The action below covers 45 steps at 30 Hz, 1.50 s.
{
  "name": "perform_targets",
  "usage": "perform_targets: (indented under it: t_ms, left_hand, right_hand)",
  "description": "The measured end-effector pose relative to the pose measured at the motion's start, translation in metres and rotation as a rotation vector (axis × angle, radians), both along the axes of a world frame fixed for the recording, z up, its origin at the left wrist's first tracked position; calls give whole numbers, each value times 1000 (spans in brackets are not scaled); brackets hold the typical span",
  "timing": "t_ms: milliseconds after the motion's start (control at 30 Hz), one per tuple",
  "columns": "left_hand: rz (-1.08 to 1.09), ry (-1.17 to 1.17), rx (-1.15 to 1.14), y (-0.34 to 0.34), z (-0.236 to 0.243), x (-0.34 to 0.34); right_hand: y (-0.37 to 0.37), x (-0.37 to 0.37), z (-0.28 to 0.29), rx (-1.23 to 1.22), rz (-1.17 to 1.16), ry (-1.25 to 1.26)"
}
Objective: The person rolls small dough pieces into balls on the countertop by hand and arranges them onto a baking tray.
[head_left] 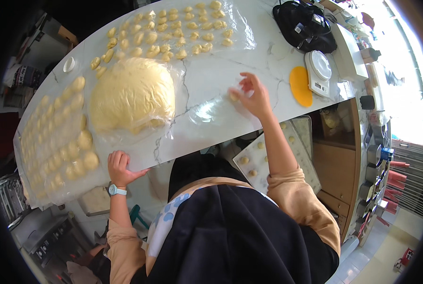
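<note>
Okay, looks like the single-piece handling step: a small dough piece [233, 97] sits at 1 o'clock by the right hand's [257, 98] thumb, fingers half-curled, too blurry to tell if gripping. Left hand [121, 169] rests empty, thumb spread, on the desk [263, 52] edge, 8 o'clock. Next move probably wants a light pinch.

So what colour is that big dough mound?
Pale yellow; the dough mound shows best in the head view.
</note>
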State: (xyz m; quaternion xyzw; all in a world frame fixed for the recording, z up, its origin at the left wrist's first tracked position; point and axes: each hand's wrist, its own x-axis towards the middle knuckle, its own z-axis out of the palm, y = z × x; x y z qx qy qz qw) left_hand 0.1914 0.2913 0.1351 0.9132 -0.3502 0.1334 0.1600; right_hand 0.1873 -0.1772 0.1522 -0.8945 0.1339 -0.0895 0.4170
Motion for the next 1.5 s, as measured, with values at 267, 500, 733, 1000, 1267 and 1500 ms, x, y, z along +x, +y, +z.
perform_targets:
  t_ms: [267,500,733,1000,1267,1500]
  left_hand:
    - [0,40,-7,4,2,-2]
    - [-14,55,-32,-4,1,0]
    - [-83,42,-15,2,-7,6]
    - [-76,32,78,13,-14,3]
    - [-114,36,93,28,-33,18]
    - [-139,-10,114,27,-39,22]
  right_hand:
    - [6,-25,-30,-12,242,-269]
    - [38,14,-26,20,115,-143]
    - [24,-33,-19,-16,-93,-249]
    - [-58,-228,-46,757,-544,-208]
    - [35,-424,-213,435,-1200,298]
    - [45,-423,-240,200,-1033,455]
